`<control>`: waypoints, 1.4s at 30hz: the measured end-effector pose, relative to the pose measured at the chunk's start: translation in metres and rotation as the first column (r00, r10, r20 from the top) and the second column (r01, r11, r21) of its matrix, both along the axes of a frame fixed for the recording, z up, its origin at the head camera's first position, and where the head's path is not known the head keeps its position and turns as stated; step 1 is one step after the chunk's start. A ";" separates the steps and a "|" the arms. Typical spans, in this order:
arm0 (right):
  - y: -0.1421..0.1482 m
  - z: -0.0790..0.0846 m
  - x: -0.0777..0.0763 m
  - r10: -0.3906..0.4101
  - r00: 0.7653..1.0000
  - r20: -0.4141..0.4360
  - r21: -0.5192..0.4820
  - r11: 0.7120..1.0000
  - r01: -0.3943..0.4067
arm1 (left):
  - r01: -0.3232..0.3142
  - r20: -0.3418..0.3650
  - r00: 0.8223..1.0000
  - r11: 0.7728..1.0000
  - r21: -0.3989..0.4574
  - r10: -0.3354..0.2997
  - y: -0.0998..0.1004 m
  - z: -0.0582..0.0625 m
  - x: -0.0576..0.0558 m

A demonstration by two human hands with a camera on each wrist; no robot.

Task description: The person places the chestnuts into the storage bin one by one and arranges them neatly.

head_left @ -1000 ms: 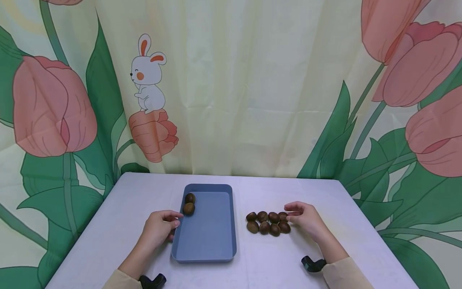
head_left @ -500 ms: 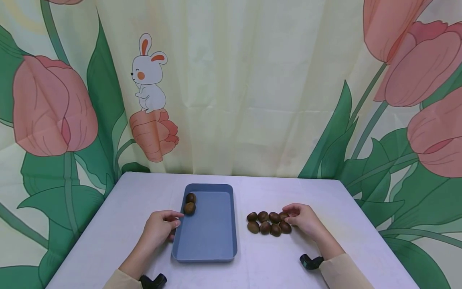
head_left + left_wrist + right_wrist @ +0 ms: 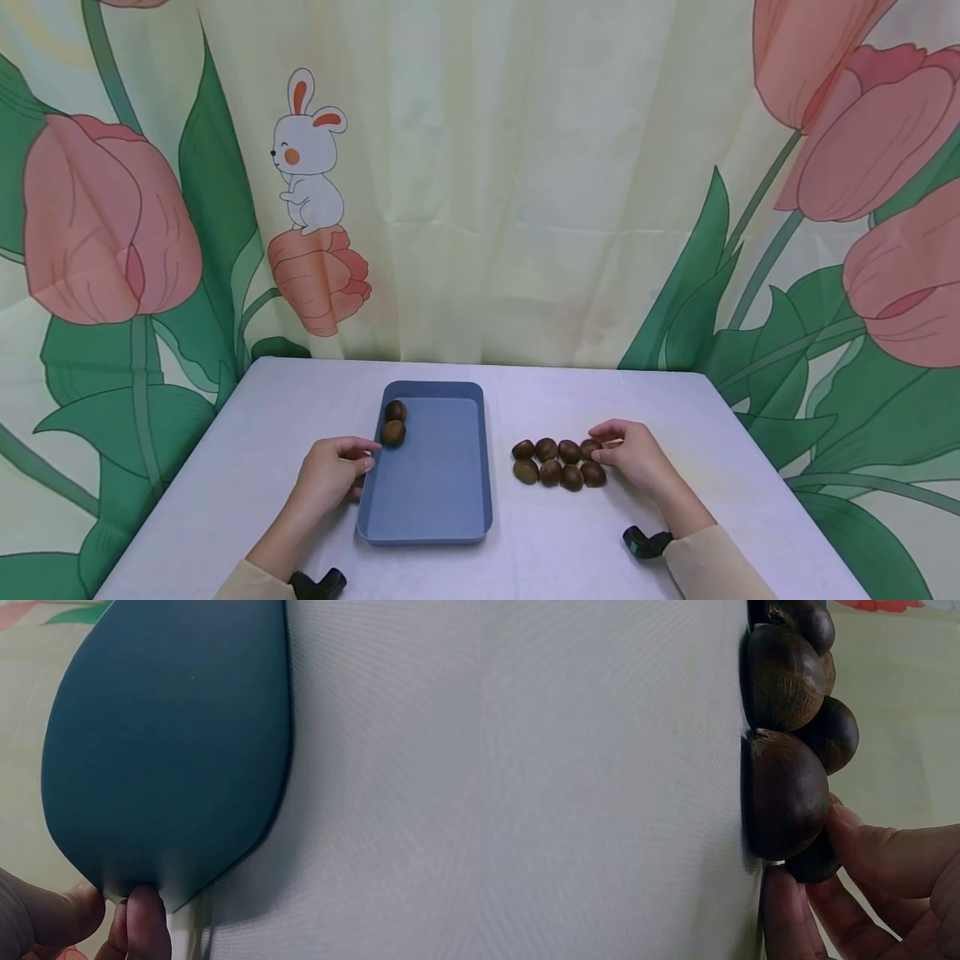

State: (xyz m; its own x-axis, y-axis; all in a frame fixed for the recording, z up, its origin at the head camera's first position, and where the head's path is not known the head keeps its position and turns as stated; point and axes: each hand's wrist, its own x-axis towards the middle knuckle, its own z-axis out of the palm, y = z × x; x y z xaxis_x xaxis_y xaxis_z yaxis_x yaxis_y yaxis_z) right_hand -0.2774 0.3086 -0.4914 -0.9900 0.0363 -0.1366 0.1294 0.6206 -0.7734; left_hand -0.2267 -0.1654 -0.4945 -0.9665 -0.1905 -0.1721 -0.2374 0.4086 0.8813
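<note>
- Tray (image 3: 431, 483), blue-grey, rectangular, shallow, rounded corners; lies on the surface with its long sides running from near to far.
- Pair of chestnuts (image 3: 393, 433), brown; inside the tray at its far left, along the left wall, one behind the other and touching.
- Left hand (image 3: 327, 472); at the tray's left side, thumb and fingers grasping the rim there.
- Group of chestnuts, brown, eight in all; on the surface to the right of the tray, in two close-set rows: back row (image 3: 546, 450) of four, front row (image 3: 551, 473) of four.
- Right hand (image 3: 634, 455); to the right of the tray, beyond the group, thumb and fingers pinching one nut.
- Pinched chestnut (image 3: 814, 862); back row, the end farthest from the tray; whether it is raised cannot be told.
- Surface (image 3: 517, 550), covered in white cloth; beneath the tray and extending past it on all sides.
- Sleeves, beige, two; nearer than the tray, left one (image 3: 255, 583) and right one (image 3: 716, 567).
- Curtain (image 3: 495, 192), pale yellow, printed with pink tulips and a white rabbit (image 3: 311, 154); hangs behind the tray.
</note>
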 end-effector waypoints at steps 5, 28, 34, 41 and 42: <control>0.002 0.006 0.001 -0.001 1.000 0.012 -0.010 1.000 0.001 | 0.004 -0.002 1.000 1.000 0.004 -0.004 0.000 0.000 0.000; -0.037 0.029 0.003 0.051 0.998 -0.034 -0.139 0.989 -0.055 | 0.007 -0.012 1.000 1.000 0.007 -0.007 0.001 0.004 0.004; -0.054 0.031 0.003 0.072 0.996 -0.042 -0.204 0.976 -0.079 | 0.002 -0.013 1.000 1.000 0.009 -0.002 0.001 0.004 0.004; -0.077 0.037 0.003 0.132 0.990 -0.056 -0.251 0.958 -0.142 | 0.007 -0.014 1.000 1.000 0.004 -0.007 0.001 0.004 0.004; -0.081 0.038 0.002 0.138 0.989 -0.058 -0.258 0.955 -0.149 | 0.007 -0.014 1.000 1.000 0.003 -0.007 0.001 0.004 0.004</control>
State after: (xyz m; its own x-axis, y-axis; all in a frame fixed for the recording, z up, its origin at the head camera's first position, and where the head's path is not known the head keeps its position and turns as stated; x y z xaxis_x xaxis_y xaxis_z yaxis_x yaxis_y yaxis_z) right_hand -0.2749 0.2280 -0.4533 -0.9869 -0.1384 -0.0833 0.0200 0.4068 -0.9133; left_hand -0.2229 -0.1640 -0.4903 -0.9702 -0.1828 -0.1589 -0.2218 0.4074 0.8859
